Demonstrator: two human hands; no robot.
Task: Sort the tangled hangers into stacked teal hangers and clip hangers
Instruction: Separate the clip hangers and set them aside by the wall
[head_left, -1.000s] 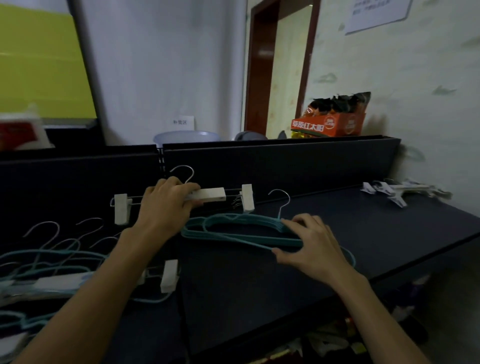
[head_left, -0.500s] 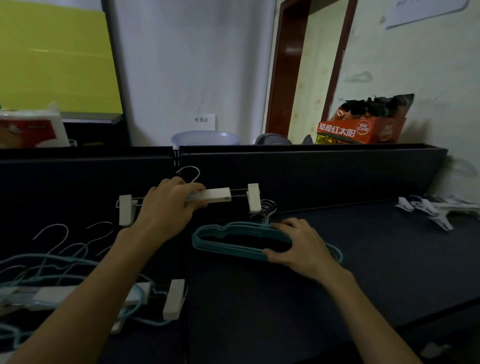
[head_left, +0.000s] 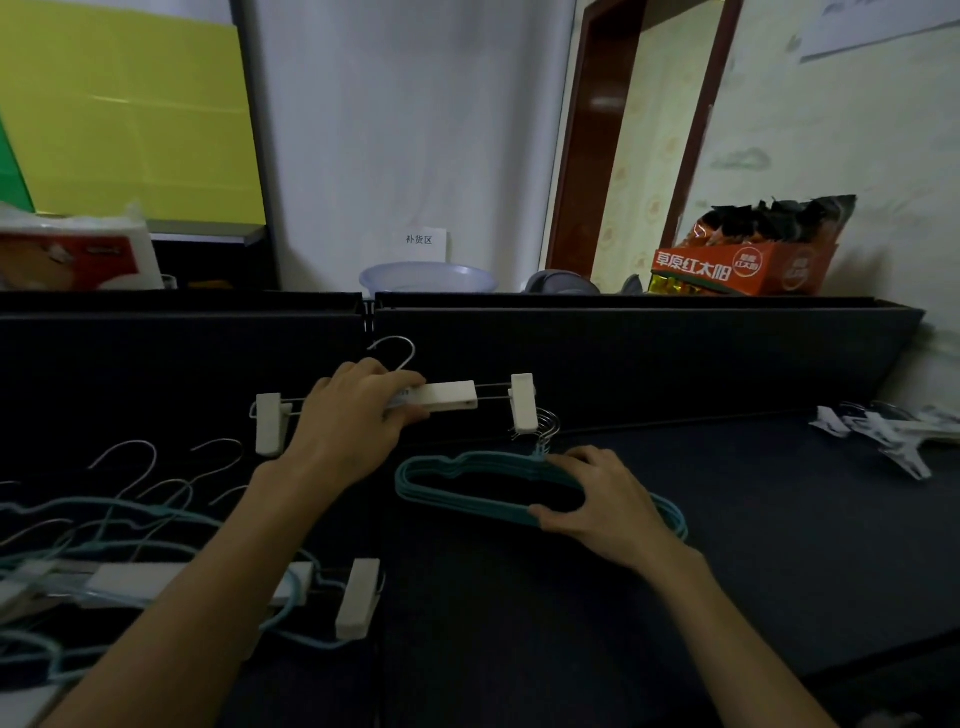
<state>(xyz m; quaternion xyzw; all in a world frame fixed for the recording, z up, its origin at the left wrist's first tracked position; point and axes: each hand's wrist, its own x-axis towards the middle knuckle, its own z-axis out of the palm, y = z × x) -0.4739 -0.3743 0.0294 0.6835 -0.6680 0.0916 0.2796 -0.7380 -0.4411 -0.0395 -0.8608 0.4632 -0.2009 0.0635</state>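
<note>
My left hand (head_left: 348, 428) grips the middle bar of a white clip hanger (head_left: 452, 397), held up in front of the dark back panel with its hook pointing up. My right hand (head_left: 597, 493) holds the stack of teal hangers (head_left: 457, 486) lying on the dark table (head_left: 779, 545), thumb on the near edge and fingers over the far edge. At the left lies a tangled pile of teal hangers (head_left: 104, 525) and another white clip hanger (head_left: 358, 597).
A heap of white clip hangers (head_left: 883, 431) lies at the far right of the table. A dark back panel (head_left: 649, 353) rises behind the work area. Beyond it stand a basin (head_left: 428, 275), an orange snack box (head_left: 743, 260) and a tissue pack (head_left: 78, 254).
The camera view has swung left and tilted slightly. My right hand has slid the teal stack a little left toward the middle. My left hand keeps the clip hanger raised.
</note>
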